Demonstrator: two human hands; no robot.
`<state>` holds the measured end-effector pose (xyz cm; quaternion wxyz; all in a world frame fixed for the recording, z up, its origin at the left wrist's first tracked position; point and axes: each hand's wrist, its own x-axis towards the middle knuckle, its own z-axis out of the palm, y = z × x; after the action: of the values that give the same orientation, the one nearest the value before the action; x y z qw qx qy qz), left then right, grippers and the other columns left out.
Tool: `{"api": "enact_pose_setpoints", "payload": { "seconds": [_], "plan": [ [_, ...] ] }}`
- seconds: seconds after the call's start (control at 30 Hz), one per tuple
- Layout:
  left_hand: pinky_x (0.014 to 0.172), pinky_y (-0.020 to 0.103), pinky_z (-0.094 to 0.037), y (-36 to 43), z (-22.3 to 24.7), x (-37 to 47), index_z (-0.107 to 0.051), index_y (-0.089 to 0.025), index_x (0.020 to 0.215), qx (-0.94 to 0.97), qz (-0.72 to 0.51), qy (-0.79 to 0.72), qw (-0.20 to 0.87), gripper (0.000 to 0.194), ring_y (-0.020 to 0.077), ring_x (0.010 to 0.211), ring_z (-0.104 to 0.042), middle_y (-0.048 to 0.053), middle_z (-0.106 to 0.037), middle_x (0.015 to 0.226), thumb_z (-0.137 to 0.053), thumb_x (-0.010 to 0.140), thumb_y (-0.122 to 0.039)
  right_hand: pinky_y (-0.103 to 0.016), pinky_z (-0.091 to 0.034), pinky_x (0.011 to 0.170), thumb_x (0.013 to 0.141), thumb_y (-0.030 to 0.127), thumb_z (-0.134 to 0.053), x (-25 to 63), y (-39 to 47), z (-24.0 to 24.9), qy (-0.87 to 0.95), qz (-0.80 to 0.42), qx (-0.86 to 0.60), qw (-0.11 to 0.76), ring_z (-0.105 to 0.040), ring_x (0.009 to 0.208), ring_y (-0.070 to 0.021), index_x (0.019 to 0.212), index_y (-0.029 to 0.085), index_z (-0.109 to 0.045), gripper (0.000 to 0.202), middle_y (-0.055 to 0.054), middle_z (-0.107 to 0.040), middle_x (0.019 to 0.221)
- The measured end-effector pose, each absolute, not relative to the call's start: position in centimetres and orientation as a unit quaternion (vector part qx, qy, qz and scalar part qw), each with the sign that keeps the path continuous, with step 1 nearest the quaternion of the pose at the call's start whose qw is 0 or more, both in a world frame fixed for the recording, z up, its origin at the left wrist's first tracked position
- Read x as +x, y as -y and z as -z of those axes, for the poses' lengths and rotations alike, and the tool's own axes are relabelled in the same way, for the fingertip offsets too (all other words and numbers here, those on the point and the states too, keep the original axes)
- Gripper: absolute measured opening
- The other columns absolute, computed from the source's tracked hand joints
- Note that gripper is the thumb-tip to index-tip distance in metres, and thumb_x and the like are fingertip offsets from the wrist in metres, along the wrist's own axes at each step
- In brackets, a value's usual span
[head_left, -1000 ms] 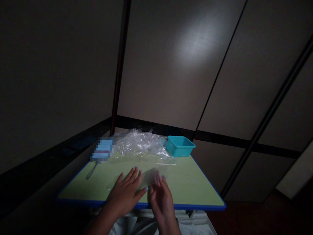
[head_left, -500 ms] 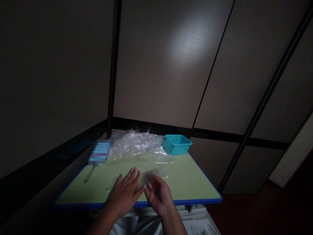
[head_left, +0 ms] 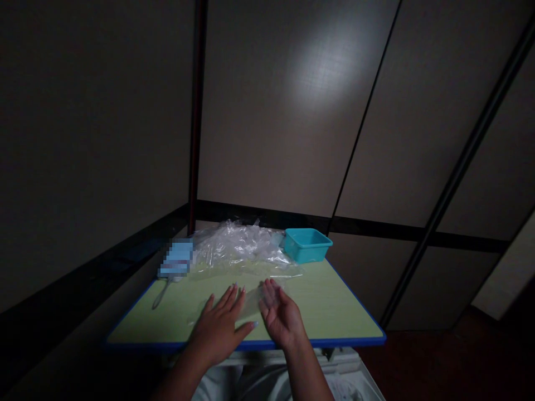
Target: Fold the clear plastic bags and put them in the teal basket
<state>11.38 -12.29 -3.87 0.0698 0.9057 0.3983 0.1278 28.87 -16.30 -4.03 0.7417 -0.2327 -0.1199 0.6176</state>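
Observation:
A thin clear plastic bag [head_left: 249, 304] lies on the green tabletop [head_left: 321, 306] between my hands. My left hand [head_left: 220, 328] rests palm down with its fingers spread, over the left part of this bag. At the bag's right end is my right hand [head_left: 282, 320], turned palm up, its fingers stretched out and apart; some film seems to lie over or beside the fingertips. Beyond both hands, a loose heap of crumpled clear plastic bags [head_left: 242, 245] covers the back of the table.
A turquoise basket [head_left: 308, 253] stands at the back right of the table. On the left lies a blurred blue item [head_left: 178, 259] with a grey loop [head_left: 161, 295]. Dark panelled walls rise behind and left. White fabric shows below the table's blue edge.
My right hand has opened out, its fingers now stretched and turned up more. My left thumb has spread away from the fingers. The whole view has shifted slightly.

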Motion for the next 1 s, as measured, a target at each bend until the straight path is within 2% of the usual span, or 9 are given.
{"api": "enact_pose_setpoints", "payload": {
  "seconds": [0.1,0.2,0.37,0.67,1.0],
  "plan": [
    [0.107,0.051,-0.006,12.4,3.8,11.4,-0.013,-0.021,0.141,0.905,-0.129,-0.4,0.071,0.077,0.0234,0.136,-0.007,0.004,-0.012,0.147,-0.027,0.08,-0.066,-0.029,-0.045,0.083,0.077,0.023,-0.059,29.0,16.6,4.0,0.13,-0.598,-0.208,0.763,-0.052,0.11,-0.013,0.096,0.025,-0.064,0.019,0.0,-0.06,0.115],
    [0.107,0.051,-0.006,12.4,3.8,11.4,-0.012,-0.02,0.141,0.903,-0.131,-0.403,0.067,0.077,0.0236,0.136,-0.008,0.005,-0.012,0.147,-0.028,0.081,-0.065,-0.031,-0.044,0.085,0.077,0.033,-0.061,28.9,17.1,3.8,0.151,-0.58,-0.2,0.775,-0.047,0.116,-0.0139,0.098,0.027,-0.064,0.022,0.001,-0.058,0.12],
    [0.107,0.051,-0.006,12.4,3.8,11.5,-0.014,-0.02,0.141,0.903,-0.125,-0.405,0.068,0.076,0.0236,0.136,-0.007,0.005,-0.011,0.147,-0.027,0.081,-0.064,-0.038,-0.043,0.089,0.077,0.042,-0.059,28.4,18.2,3.0,0.2,-0.589,-0.203,0.756,-0.042,0.12,-0.0174,0.103,0.027,-0.063,0.03,-0.002,-0.055,0.123],
    [0.107,0.051,-0.006,12.3,3.8,11.3,-0.015,-0.021,0.141,0.903,-0.128,-0.403,0.075,0.076,0.0223,0.136,-0.008,0.005,-0.01,0.147,-0.024,0.08,-0.067,-0.052,-0.039,0.089,0.078,0.051,-0.051,31.7,19.4,2.6,0.184,-0.536,-0.191,0.801,-0.039,0.123,-0.0215,0.109,0.029,-0.058,0.039,-0.004,-0.049,0.129],
    [0.107,0.052,-0.007,12.3,3.9,11.3,-0.017,-0.022,0.141,0.902,-0.128,-0.405,0.075,0.076,0.0233,0.136,-0.009,0.005,-0.011,0.147,-0.024,0.08,-0.067,-0.045,-0.038,0.093,0.078,0.052,-0.048,33.9,19.0,2.6,0.189,-0.459,-0.217,0.841,-0.04,0.123,-0.0197,0.109,0.026,-0.058,0.042,-0.006,-0.049,0.129]
  ]
}}
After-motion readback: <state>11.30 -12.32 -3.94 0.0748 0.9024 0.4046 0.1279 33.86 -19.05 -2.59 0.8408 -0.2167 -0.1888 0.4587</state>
